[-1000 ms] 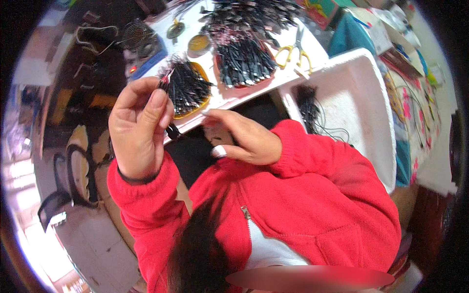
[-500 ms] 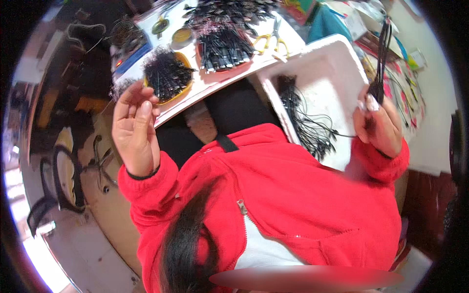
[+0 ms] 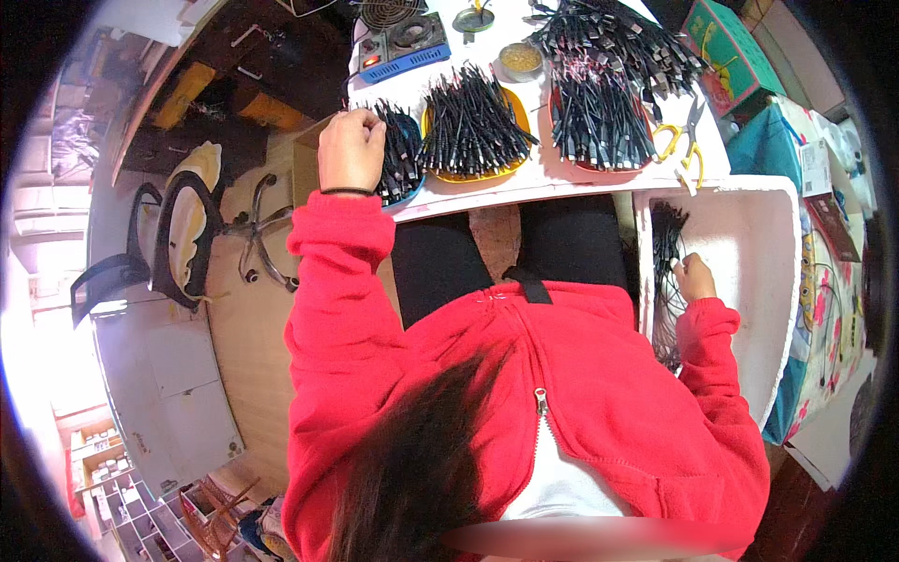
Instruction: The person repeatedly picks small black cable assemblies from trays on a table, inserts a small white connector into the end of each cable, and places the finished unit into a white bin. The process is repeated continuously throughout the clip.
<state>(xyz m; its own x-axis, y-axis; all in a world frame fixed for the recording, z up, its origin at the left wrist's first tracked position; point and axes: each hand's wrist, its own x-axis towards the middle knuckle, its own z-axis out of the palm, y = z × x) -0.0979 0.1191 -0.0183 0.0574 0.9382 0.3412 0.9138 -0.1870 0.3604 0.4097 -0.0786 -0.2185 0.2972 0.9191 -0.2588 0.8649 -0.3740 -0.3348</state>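
Reaching left hand: fingers curled together on black cables in blue tray.
Right hand: fingers pinched on wires, white bin.

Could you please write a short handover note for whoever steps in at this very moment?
Left hand: resting knuckles-up on the pile of black cable pieces in the blue tray at the table's left end; whether it grips any cannot be seen.
Right hand: down inside the white foam box beside the chair, at the bundle of black wires lying along its left wall.
On the table: a yellow tray and a red tray heaped with cable pieces, yellow-handled scissors.
Done: some wires already in the box.
Left: the heaped trays look unworked.
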